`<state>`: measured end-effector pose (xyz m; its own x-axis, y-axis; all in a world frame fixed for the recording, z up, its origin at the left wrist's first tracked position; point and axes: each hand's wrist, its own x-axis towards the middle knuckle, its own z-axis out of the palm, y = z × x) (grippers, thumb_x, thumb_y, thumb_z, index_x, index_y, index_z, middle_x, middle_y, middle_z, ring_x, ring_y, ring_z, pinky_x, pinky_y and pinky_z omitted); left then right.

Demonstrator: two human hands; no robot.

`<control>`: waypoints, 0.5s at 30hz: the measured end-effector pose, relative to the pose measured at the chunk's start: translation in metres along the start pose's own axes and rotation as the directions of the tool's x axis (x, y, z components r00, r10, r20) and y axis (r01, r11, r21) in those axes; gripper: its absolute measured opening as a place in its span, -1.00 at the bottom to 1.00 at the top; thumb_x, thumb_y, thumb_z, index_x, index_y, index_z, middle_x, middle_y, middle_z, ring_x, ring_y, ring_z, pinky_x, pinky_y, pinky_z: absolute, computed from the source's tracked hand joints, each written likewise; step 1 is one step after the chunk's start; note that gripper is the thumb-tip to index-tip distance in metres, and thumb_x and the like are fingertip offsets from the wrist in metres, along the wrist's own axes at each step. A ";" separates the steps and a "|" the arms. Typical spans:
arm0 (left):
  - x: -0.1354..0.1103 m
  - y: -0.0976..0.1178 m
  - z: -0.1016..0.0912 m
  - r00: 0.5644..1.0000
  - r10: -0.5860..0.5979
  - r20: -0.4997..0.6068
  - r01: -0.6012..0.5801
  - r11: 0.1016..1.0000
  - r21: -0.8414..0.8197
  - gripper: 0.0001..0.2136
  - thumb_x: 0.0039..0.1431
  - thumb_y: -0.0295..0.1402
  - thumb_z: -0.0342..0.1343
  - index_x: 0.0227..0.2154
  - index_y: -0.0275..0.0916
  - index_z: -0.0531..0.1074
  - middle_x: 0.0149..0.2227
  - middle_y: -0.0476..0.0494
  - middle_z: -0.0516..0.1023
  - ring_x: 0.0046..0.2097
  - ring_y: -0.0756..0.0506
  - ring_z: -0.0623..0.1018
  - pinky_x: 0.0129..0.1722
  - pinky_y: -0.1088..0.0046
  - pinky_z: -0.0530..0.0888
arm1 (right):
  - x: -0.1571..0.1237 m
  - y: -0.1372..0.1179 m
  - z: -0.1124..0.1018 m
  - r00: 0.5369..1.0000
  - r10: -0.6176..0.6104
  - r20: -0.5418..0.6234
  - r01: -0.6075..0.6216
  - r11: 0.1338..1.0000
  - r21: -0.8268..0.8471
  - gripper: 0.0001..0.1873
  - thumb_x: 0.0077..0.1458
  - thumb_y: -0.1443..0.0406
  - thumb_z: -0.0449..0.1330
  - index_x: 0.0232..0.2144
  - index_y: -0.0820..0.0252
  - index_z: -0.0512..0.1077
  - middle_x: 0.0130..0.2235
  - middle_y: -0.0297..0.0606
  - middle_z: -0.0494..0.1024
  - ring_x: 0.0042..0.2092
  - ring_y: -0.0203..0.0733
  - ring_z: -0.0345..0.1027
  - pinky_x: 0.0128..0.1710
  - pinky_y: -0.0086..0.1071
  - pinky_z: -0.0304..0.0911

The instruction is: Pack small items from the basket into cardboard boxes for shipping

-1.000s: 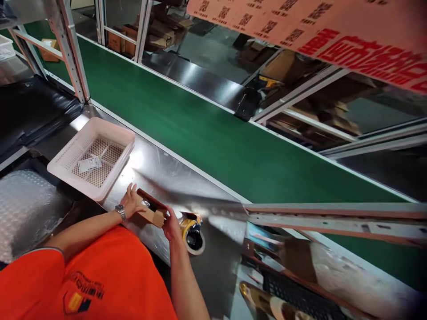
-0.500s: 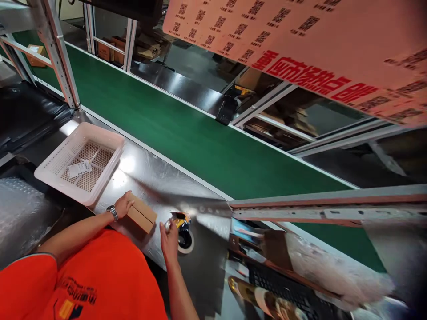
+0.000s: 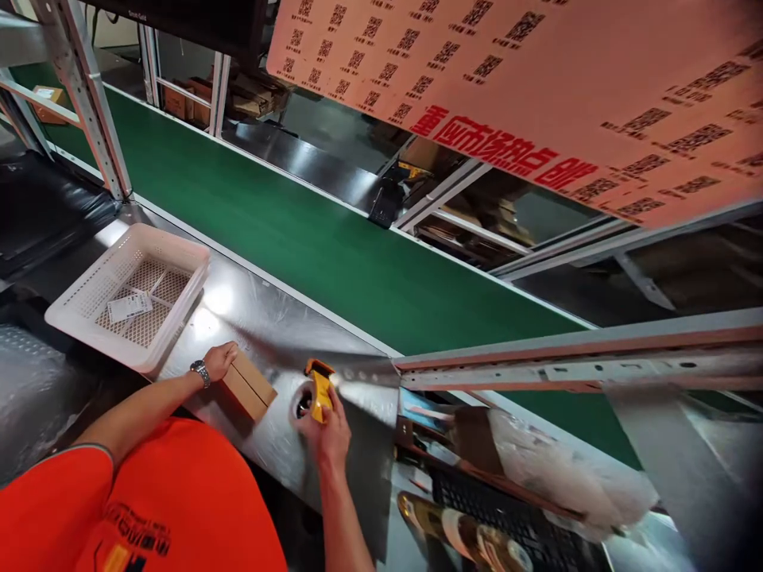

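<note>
A small closed cardboard box (image 3: 249, 387) lies on the steel worktop (image 3: 262, 318). My left hand (image 3: 218, 361), with a watch on the wrist, rests on the box's left end, fingers curled against it. My right hand (image 3: 328, 429) is wrapped round a yellow tape dispenser (image 3: 318, 389) with a roll of tape, lifted just right of the box. An orange shirt fills the bottom left.
A white plastic basket (image 3: 77, 295) with a paper label inside sits at the left of the worktop. Beyond runs a green conveyor belt (image 3: 334, 254). A pink board printed with codes (image 3: 536, 87) hangs overhead. A keyboard (image 3: 506, 516) and bagged items lie at bottom right.
The box's flap was shut and my left hand stayed on it. My right hand left the box, reached the tape dispenser and picked it up.
</note>
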<state>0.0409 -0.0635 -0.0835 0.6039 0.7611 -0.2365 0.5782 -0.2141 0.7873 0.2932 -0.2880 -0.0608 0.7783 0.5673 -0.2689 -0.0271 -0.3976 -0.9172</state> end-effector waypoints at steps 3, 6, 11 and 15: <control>0.001 0.001 0.000 1.000 -0.005 -0.004 0.005 1.000 -0.013 -0.62 0.57 -0.23 -0.08 0.03 -0.23 0.64 -0.14 -0.17 0.72 -0.10 -0.18 0.65 0.07 0.28 0.56 | -0.014 -0.027 0.031 0.999 0.050 0.007 -0.051 0.984 0.169 -0.07 0.23 -0.24 0.11 0.41 0.22 0.45 -0.31 -0.17 0.70 -0.35 0.01 0.60 -0.30 -0.17 0.55; 0.001 0.005 0.001 1.000 -0.022 -0.018 0.021 1.000 -0.021 -0.63 0.57 -0.24 -0.07 -0.03 -0.24 0.66 -0.13 -0.19 0.73 -0.11 -0.16 0.64 0.05 0.35 0.53 | -0.028 -0.041 0.070 0.995 0.061 0.076 -0.072 0.986 0.153 -0.06 0.15 -0.37 0.17 0.24 0.18 0.58 -0.38 -0.19 0.65 -0.48 -0.08 0.46 -0.45 -0.20 0.49; 0.003 0.011 0.003 0.995 -0.079 -0.067 0.074 0.995 -0.068 -0.60 0.57 -0.21 -0.06 -0.07 -0.21 0.71 -0.11 -0.20 0.78 -0.11 -0.18 0.68 0.05 0.33 0.59 | -0.027 -0.039 0.089 0.991 0.044 0.128 -0.060 0.990 0.124 -0.03 0.03 -0.44 0.23 0.11 0.18 0.64 -0.40 -0.23 0.61 -0.51 -0.12 0.42 -0.52 -0.21 0.45; 0.005 0.014 -0.001 0.990 -0.088 -0.113 0.079 0.993 -0.086 -0.61 0.54 -0.26 -0.03 -0.06 -0.27 0.73 -0.05 -0.25 0.79 -0.03 -0.20 0.72 0.12 0.31 0.61 | -0.021 -0.031 0.079 0.984 0.014 0.175 -0.036 0.992 0.121 -0.07 0.07 -0.44 0.20 0.11 0.12 0.63 -0.50 -0.34 0.52 -0.54 -0.13 0.40 -0.51 -0.22 0.45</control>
<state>0.0521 -0.0621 -0.0731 0.4849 0.8413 -0.2391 0.5748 -0.1005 0.8121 0.2284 -0.2301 -0.0500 0.6558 0.6794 -0.3290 -0.1306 -0.3272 -0.9359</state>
